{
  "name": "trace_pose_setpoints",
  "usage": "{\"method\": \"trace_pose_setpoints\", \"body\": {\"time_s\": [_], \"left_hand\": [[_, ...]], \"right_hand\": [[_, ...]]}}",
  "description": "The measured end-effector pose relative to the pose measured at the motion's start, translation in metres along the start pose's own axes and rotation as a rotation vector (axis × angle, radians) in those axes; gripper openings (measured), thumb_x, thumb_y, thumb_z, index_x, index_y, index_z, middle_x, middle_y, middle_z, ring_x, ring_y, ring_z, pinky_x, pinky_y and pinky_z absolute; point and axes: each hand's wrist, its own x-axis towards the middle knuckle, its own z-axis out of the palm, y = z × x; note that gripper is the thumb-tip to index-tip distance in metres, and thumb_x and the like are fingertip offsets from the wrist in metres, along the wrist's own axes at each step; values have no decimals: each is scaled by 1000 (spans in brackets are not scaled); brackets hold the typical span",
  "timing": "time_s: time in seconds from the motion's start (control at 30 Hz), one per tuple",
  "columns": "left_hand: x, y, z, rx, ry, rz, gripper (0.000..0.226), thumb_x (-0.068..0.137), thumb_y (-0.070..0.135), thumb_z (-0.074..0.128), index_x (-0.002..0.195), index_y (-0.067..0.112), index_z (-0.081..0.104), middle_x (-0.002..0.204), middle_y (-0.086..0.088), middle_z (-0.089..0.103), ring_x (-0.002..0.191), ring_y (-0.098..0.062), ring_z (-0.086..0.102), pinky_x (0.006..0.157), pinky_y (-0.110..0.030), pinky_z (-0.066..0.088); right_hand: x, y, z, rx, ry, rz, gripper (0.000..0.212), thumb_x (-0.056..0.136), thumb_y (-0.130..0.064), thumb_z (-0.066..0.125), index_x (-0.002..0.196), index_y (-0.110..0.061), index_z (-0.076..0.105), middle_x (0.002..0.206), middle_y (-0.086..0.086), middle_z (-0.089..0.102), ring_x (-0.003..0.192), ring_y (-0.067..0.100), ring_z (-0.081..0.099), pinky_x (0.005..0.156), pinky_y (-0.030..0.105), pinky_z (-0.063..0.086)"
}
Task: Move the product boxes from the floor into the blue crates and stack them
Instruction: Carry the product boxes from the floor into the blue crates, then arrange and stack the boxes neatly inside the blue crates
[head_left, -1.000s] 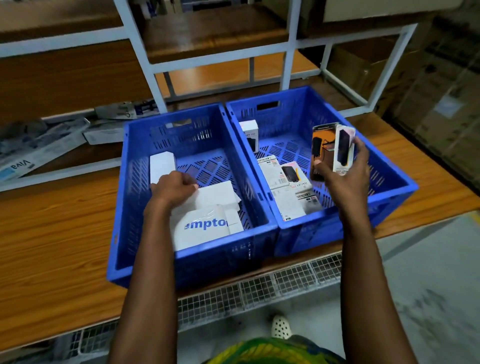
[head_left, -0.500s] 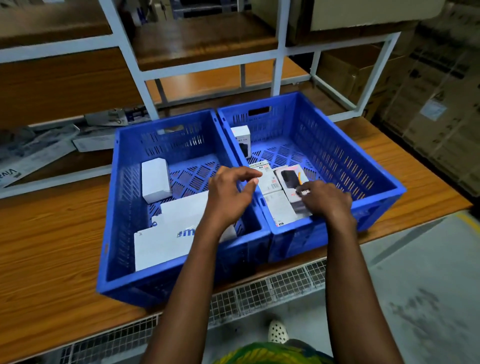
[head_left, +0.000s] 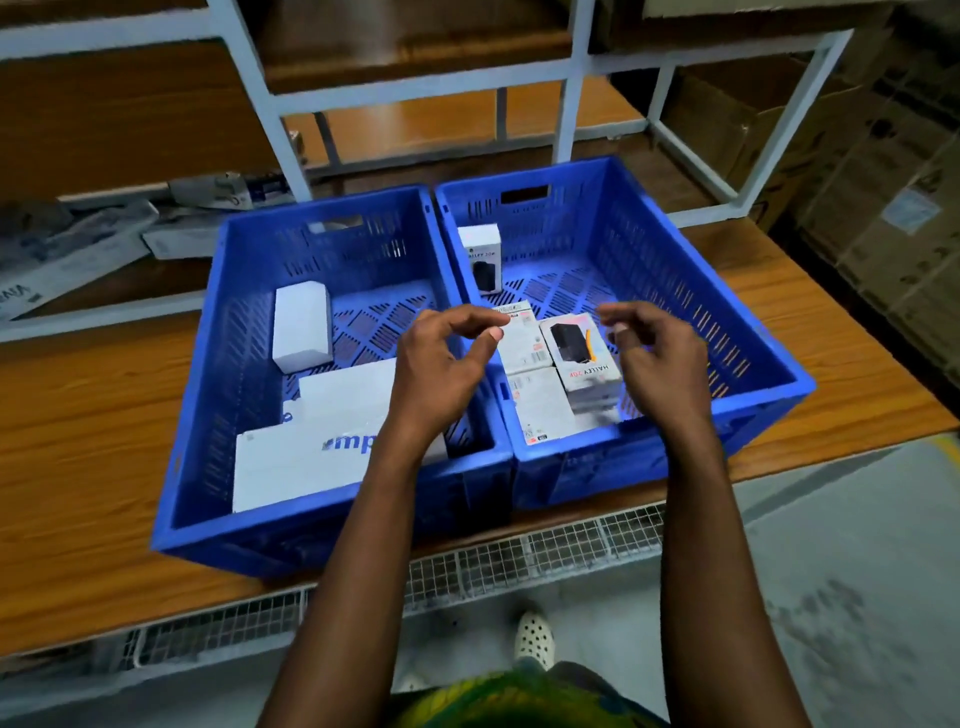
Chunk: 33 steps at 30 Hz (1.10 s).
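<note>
Far out past the left hand (head_left: 441, 364), a few long white packs (head_left: 67, 254) lie on the table (head_left: 78, 441); I cannot count them.

Two blue crates sit side by side, touching. The left crate (head_left: 228, 353) holds what I count as three white boxes. One small box (head_left: 303, 325) stands beyond and to the left of the left hand. What look like two flat boxes (head_left: 296, 467) overlap just left of that wrist, the nearer one printed with blue letters.

The left hand hovers over the shared rim of the two crates. Its fingers are loosely curled, the thumb close to the forefinger, and it has hold of nothing.

In the right crate (head_left: 675, 291), one box (head_left: 480, 257) stands upright in the corner beyond the left hand. Between the two hands lie three boxes face up. Two label boxes (head_left: 519, 338) lie end to end just right of the left hand. One Halley box (head_left: 584, 345), showing a black product, lies just left of the right hand (head_left: 660, 358). Edges of more boxes show under the Halley box, and how many I cannot tell.

The right hand hangs above the right crate, clear of the boxes. Its fingers are loosely bent and it is empty too.

Right of that hand, well apart, brown cartons (head_left: 883, 208) are stacked. Below, between the forearms, one spotted shoe (head_left: 535, 636) stands on the floor.
</note>
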Motion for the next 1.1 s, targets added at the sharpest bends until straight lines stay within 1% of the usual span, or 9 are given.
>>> {"method": "trace_pose_setpoints", "body": {"time_s": [0.13, 0.3, 0.4, 0.5, 0.6, 0.77, 0.87, 0.97, 1.1], "left_hand": [[-17, -6, 1, -12, 97, -89, 15, 93, 21, 70, 102, 30, 78, 96, 16, 75, 96, -13, 66, 75, -23, 44], [-64, -6, -15, 27, 272, -195, 16, 92, 16, 71, 100, 27, 78, 96, 12, 76, 96, -10, 65, 75, -26, 47], [-96, -10, -37, 57, 401, -255, 17, 91, 16, 71, 100, 28, 77, 94, 8, 76, 93, -13, 69, 75, -35, 52], [-135, -8, -67, 106, 528, -302, 17, 91, 19, 70, 101, 32, 76, 92, 9, 77, 94, -19, 71, 76, -46, 53], [-187, 3, -100, 155, 661, -329, 15, 93, 21, 69, 103, 30, 76, 97, 10, 77, 94, -22, 72, 79, -50, 54], [-319, 48, -139, 247, 921, -448, 16, 96, 11, 68, 104, 21, 77, 97, 5, 77, 91, -9, 72, 72, -18, 47], [-427, 84, -143, 336, 1096, -562, 17, 94, 15, 70, 101, 29, 76, 91, 8, 78, 87, -12, 72, 66, -19, 45], [-542, 119, -127, 322, 1295, -705, 14, 92, 15, 70, 101, 24, 77, 87, 6, 78, 83, -15, 71, 60, -21, 43], [-667, 156, -85, 279, 1487, -908, 15, 90, 12, 71, 100, 22, 77, 84, 2, 78, 76, -8, 67, 55, -11, 41]], "right_hand": [[-9, -10, 18, 124, -94, -118, 25, 96, -12, 59, 106, -27, 76, 101, -13, 76, 93, 3, 71, 85, 28, 56], [-27, -34, 55, 256, -331, -214, 24, 98, -14, 61, 105, -33, 73, 99, -15, 76, 91, 1, 70, 75, 24, 54], [-43, -54, 75, 279, -445, -281, 20, 98, -18, 60, 106, -28, 75, 100, -13, 77, 91, 2, 70, 75, 29, 55], [-68, -84, 93, 352, -536, -340, 22, 97, -18, 60, 104, -33, 73, 97, -12, 76, 91, 6, 71, 83, 43, 57], [-107, -122, 109, 416, -663, -419, 22, 96, -21, 59, 103, -38, 72, 95, -15, 77, 91, 5, 72, 83, 47, 57], [-222, -167, 126, 506, -956, -584, 20, 96, -23, 60, 106, -34, 74, 97, -13, 78, 93, 4, 73, 86, 44, 58], [-319, -172, 120, 533, -1163, -687, 20, 96, -23, 60, 107, -31, 74, 99, -13, 77, 91, 3, 72, 84, 33, 58], [-428, -154, 99, 491, -1411, -781, 19, 96, -22, 62, 109, -25, 76, 97, -14, 75, 86, 2, 70, 76, 21, 53], [-559, -101, 77, 289, -1722, -926, 16, 95, -24, 65, 105, -28, 77, 97, -19, 75, 80, -1, 68, 77, 22, 54]]}}
